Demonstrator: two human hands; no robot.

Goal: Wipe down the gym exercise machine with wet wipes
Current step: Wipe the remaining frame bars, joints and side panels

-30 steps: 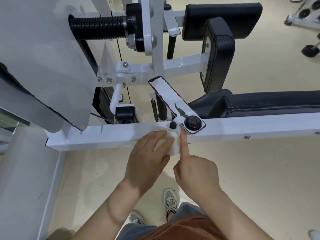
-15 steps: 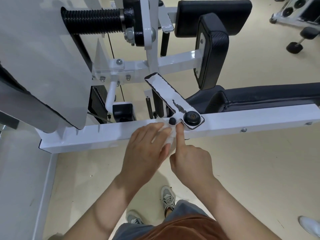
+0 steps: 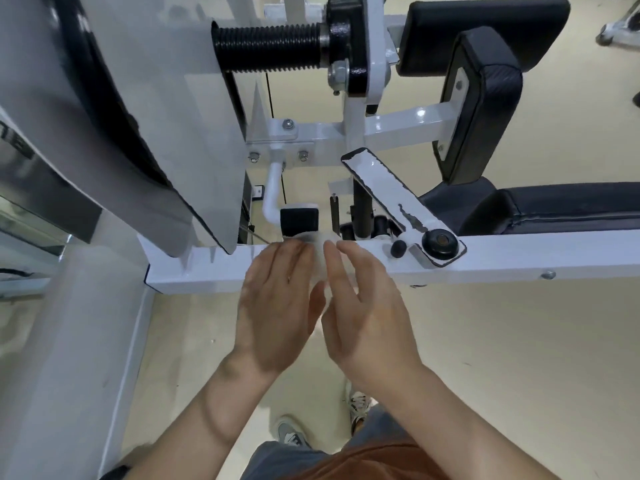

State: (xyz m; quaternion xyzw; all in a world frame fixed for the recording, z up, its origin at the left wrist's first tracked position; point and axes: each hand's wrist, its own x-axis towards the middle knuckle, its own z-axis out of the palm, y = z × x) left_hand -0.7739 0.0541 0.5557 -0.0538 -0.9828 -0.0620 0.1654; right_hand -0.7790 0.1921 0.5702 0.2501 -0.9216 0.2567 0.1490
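Observation:
A white horizontal frame bar (image 3: 519, 259) of the exercise machine runs across the view. A white wet wipe (image 3: 319, 261) lies on it, mostly hidden and blurred, between my two hands. My left hand (image 3: 277, 306) lies flat with straight fingers on the wipe and bar. My right hand (image 3: 367, 306) is beside it, fingers extended and relaxed, fingertips at the wipe's right edge. Right of the hands, a black knob (image 3: 440, 241) and a small black stopper (image 3: 398, 248) sit on a white lever plate (image 3: 384, 188).
A large grey shroud (image 3: 121, 116) overhangs on the left. A black threaded roller (image 3: 266, 46) and black pads (image 3: 481, 116) stand behind the bar, with a black seat (image 3: 554, 209) to the right. Beige floor and my shoes (image 3: 356, 403) lie below.
Both hands and the wipe have slid left along the bar, away from the black knob. My right index finger no longer points at the stopper; the fingers have spread out.

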